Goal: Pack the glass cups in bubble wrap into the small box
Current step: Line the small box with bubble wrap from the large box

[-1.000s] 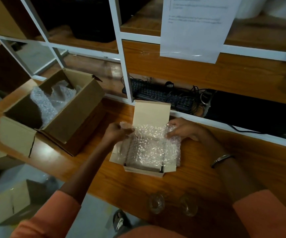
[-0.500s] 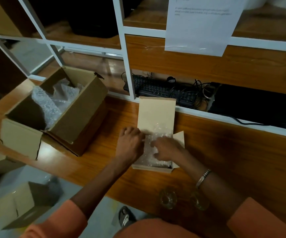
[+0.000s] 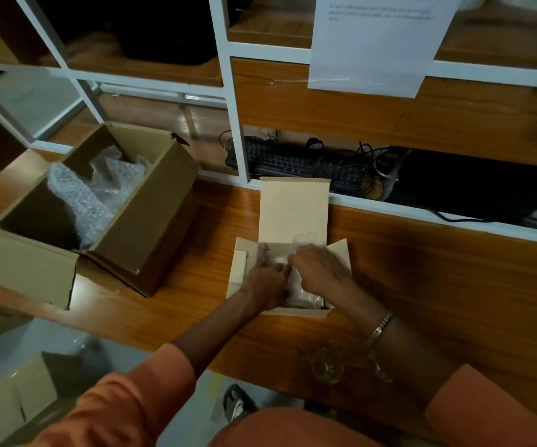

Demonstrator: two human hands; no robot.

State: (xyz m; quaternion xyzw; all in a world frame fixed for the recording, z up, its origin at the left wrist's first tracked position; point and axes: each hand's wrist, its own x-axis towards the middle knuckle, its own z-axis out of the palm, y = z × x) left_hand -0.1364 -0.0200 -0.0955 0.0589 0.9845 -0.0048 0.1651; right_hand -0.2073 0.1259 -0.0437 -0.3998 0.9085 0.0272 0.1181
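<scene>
On the wooden table (image 3: 422, 285), the small box (image 3: 294, 208) sits open with its lid flap standing up, clear crinkly bubble wrap (image 3: 302, 293) stuffed inside. Both hands are down in it: left hand (image 3: 268, 283) and right hand (image 3: 320, 269) press on the wrap, fingers curled, grip hard to tell. 2 bare glass cups (image 3: 325, 364) sit near the table's front edge.

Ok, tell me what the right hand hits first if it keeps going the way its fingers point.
The right hand points left and slightly away, into the small box. It would probably meet the left hand first, right beside it over the bubble wrap; depth is hard to judge.
</scene>
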